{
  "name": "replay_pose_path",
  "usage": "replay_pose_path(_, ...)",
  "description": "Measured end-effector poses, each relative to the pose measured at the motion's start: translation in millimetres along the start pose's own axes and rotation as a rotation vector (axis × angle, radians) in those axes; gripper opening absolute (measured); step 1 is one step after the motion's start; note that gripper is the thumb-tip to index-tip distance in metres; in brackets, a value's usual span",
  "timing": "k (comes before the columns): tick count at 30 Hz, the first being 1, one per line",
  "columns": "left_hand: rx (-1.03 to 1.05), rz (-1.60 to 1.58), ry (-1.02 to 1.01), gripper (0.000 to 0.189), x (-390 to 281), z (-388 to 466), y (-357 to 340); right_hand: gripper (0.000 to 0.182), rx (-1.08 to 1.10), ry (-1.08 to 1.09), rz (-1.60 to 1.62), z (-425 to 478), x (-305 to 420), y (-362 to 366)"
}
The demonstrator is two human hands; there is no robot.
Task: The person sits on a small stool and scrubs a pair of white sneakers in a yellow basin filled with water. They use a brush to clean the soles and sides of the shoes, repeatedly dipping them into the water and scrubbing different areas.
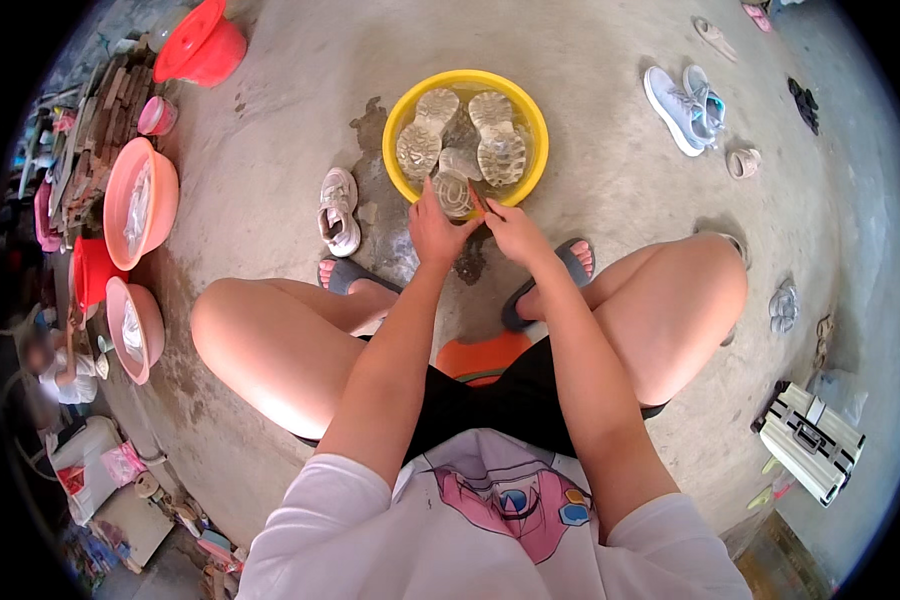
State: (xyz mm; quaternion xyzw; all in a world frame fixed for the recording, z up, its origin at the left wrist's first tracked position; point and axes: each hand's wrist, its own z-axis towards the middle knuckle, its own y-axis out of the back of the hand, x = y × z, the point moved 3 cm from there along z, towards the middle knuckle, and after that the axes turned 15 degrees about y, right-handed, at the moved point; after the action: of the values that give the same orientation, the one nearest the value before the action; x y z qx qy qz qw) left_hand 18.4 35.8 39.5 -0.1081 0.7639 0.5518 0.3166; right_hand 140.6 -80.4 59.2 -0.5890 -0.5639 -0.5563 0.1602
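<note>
Before me stands a yellow plastic basin (391,154) with water in it. Two shoes, the left one (426,127) and the right one (497,135), lie in it with their treaded soles up. A third shoe (452,187) rests sole up at the basin's near rim. My left hand (436,231) grips this shoe along its left side and near end. In my right hand (519,234) is a slim orange tool (475,198), held against the shoe's right side; its working end is hidden, so I cannot tell its exact kind.
A pale sneaker (337,212) stands left of the basin on wet concrete. Grey-blue sneakers (686,109) are at right, a hard-shell suitcase (811,441) lower right. Pink basins (166,210) and a red lidded bucket (214,52) line the left, where another person (67,367) is.
</note>
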Motion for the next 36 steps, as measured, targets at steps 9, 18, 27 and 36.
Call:
replay_pose_path(9, 0.038, -0.231, 0.146, 0.099, 14.3, 23.7, 1.4, 0.049, 0.01, 0.096, -0.184, -17.6, 44.8, -6.8)
replay_pose_path(18, 0.081, -0.13, 0.134, 0.091, 6.2, 4.5, -2.3, 0.046, 0.002, 0.186, -0.409, 33.3, 24.5, -15.2)
replay_pose_path(27, 0.06, -0.165, 0.093, 0.089, -14.1, 2.0, 7.9, 0.047, 0.006, 0.201, -0.306, 32.7, 14.4, -0.5)
replay_pose_path(36, 0.181, -0.095, 0.018, 0.083, -27.4, 17.4, 32.6, 0.048, 0.177, 0.213, -0.305, 14.4, 34.7, 27.5)
